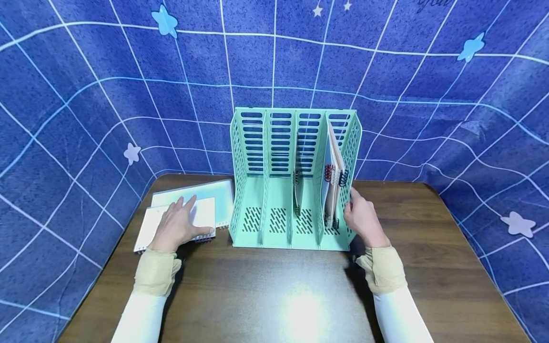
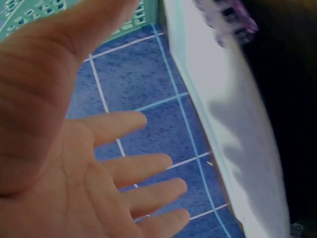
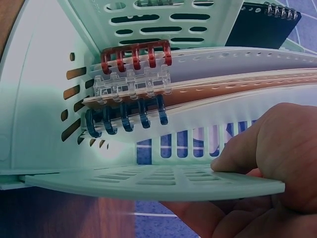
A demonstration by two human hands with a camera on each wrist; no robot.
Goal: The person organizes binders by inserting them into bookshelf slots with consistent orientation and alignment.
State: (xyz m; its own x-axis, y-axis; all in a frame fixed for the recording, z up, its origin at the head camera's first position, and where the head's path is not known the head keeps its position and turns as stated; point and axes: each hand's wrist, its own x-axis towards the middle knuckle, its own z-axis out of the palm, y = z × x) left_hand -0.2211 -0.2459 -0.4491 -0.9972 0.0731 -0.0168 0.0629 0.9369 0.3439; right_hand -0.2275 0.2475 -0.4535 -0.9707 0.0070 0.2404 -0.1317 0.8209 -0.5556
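My left hand [image 1: 175,226] is over the white ring-bound notebook [image 1: 205,212] at the left of the table, fingers spread and thumb apart. Its palm and straight fingers show in the left wrist view, with nothing gripped; the notebook's purple rings [image 2: 237,20] appear at the top. Partly beneath that notebook lies a light blue one [image 1: 225,195]. My right hand [image 1: 364,219] holds the right side panel [image 3: 148,183] of a mint green file rack [image 1: 253,197], thumb inside and fingers outside.
Notebooks with red [image 3: 136,55], clear [image 3: 131,84] and blue rings [image 3: 126,116] stand in the rack's rightmost compartment. A dark notebook [image 1: 297,190] leans in the compartment left of them. Blue patterned cloth [image 1: 274,57] hangs behind and beside the wooden table [image 1: 240,295].
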